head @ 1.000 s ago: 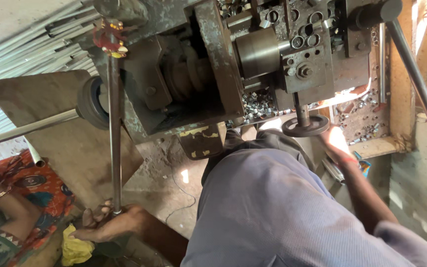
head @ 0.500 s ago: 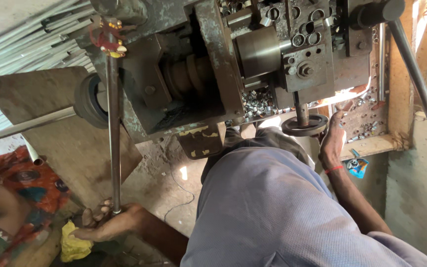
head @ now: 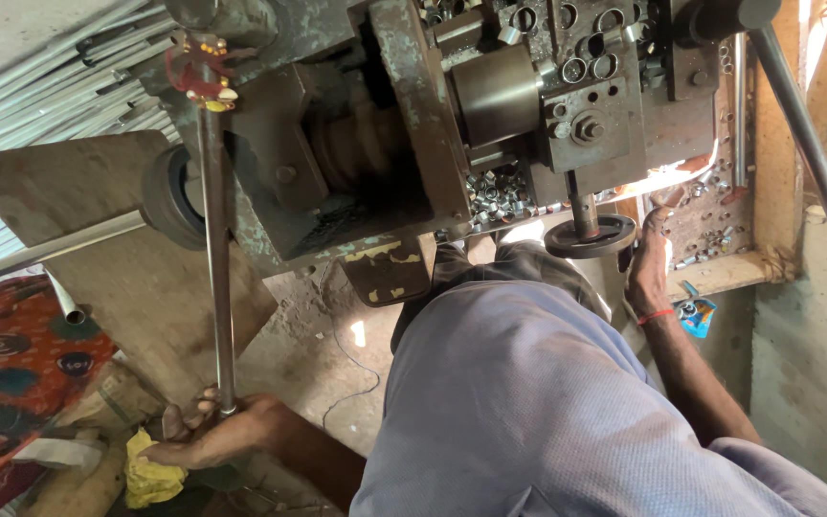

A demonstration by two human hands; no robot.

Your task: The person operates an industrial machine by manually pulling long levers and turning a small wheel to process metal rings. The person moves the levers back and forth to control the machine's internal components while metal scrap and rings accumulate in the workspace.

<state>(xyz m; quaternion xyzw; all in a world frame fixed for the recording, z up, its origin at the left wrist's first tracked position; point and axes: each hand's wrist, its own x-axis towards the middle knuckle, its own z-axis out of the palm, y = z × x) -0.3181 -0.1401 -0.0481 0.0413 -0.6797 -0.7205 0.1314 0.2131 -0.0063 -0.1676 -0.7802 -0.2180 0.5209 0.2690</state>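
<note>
1. The right hand (head: 647, 257) has moved: a second ago it lay right of the handwheel (head: 590, 236), and now it reaches up just beside the wheel's right edge.
2. At the far left, another person's arm with a bangle has gone, leaving only patterned cloth (head: 21, 354).

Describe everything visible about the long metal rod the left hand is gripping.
The long metal rod is thin, straight and round, grey and dull like bare steel. It stands nearly upright in the picture, its top end meeting the machine beneath a small red and yellow ornament. The left hand closes around its lower end, beside a yellow cloth. It crosses in front of a black wheel.
</note>
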